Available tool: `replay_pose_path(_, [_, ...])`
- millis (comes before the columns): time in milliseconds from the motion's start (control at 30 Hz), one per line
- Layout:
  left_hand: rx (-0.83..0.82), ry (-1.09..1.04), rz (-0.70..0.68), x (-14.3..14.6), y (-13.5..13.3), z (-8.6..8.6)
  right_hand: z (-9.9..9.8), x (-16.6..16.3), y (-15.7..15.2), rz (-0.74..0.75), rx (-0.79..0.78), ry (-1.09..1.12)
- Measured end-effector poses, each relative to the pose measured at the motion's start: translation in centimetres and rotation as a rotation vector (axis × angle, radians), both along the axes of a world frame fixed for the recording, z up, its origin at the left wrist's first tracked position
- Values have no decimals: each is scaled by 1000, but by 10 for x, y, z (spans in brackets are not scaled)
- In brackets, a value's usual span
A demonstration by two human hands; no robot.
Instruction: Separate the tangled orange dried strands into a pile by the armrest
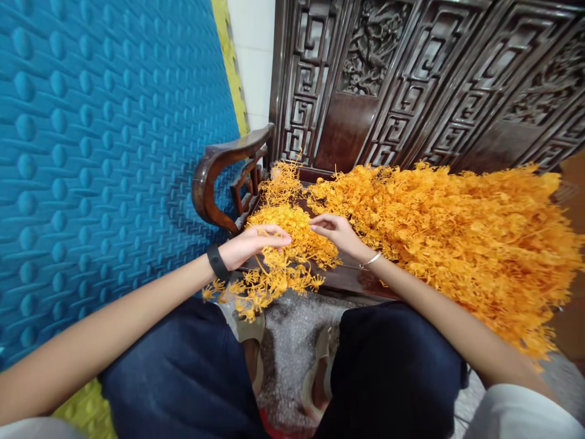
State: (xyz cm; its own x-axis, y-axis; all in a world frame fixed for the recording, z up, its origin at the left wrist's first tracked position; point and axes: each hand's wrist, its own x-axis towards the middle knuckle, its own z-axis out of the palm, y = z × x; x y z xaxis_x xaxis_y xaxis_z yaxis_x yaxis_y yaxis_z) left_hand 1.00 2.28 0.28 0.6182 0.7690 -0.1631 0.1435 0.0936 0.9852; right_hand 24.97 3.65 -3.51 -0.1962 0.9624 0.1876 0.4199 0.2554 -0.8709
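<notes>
My left hand, with a black band on the wrist, rests palm down on a small heap of orange plastic sprigs at the left end of a dark wooden bench seat; its fingers curl over some strands. My right hand, with a thin silver bracelet, pinches at the same heap just to the right. A much larger pile of the same orange sprigs covers the seat to the right. Loose sprigs hang over the seat's front edge beneath my left wrist.
The bench has a carved dark backrest and a curved armrest at the left. A blue embossed foam mat stands against the left side. My knees in dark trousers and sandalled feet are on speckled floor below.
</notes>
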Motion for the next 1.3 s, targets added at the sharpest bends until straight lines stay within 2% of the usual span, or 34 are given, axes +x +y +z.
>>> replay_pose_path(133, [101, -26, -36, 1, 0, 0, 19, -23, -19, 330, -230, 64])
replay_pose_path(233, [154, -37, -53, 5, -2, 3, 18, -32, -24, 422, -266, 63])
replay_pose_path(333, [134, -29, 24, 9, -3, 5, 13, -34, -22, 382, -229, 89])
replay_pose_path(500, [-34, 119, 207, 15, 0, 0, 12, -33, -19, 220, -240, 301])
replay_pose_path(600, [29, 192, 173, 17, 0, -4, 14, -34, -20, 173, -182, 367])
replay_pose_path(700, [83, 231, 57, 20, -3, -2, 12, -35, -21, 181, -153, 384])
replay_pose_path(900, [240, 252, -77, 23, -4, 2, 13, -38, -23, 184, -191, 424])
replay_pose_path(1133, [324, 217, -68, 20, 4, -10, 25, -41, -29, 188, -277, 368])
replay_pose_path(1300, [324, 183, 17, 28, 1, -5, 23, -36, -16, -25, -239, 522])
